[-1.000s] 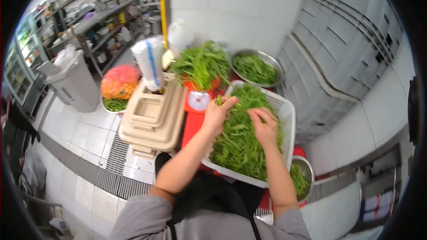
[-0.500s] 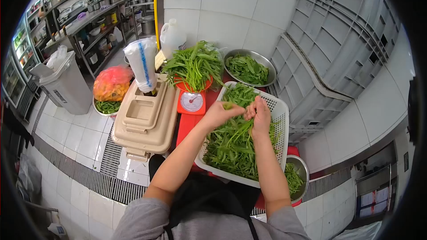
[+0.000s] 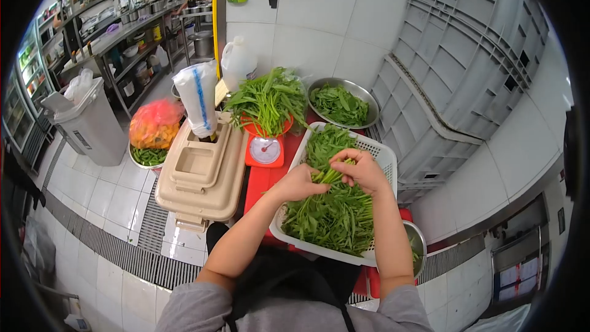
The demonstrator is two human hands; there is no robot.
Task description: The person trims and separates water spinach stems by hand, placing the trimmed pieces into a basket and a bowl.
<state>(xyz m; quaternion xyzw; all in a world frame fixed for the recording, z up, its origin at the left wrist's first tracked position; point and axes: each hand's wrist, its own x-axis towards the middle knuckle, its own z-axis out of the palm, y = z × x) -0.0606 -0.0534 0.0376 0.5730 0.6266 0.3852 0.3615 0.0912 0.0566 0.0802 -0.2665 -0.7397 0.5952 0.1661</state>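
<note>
Green stems [image 3: 330, 176] between left hand [image 3: 300, 184] and right hand [image 3: 364, 172], over basket [image 3: 386, 157]

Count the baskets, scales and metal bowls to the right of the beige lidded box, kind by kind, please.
White basket: 1
Red scale: 1
Metal bowls: 2 (back bowl, front bowl, partly hidden by the right forearm)
Total: 4

Left hand [image 3: 305, 183] near right hand [image 3: 362, 174]

The left forearm [image 3: 251, 232] slants toward the far right, its hand curled, thumb [image 3: 321, 189] pointing right. The right forearm [image 3: 393, 240] extends far, its hand turned left at the wrist, fingers [image 3: 339, 163] bent inward.
</note>
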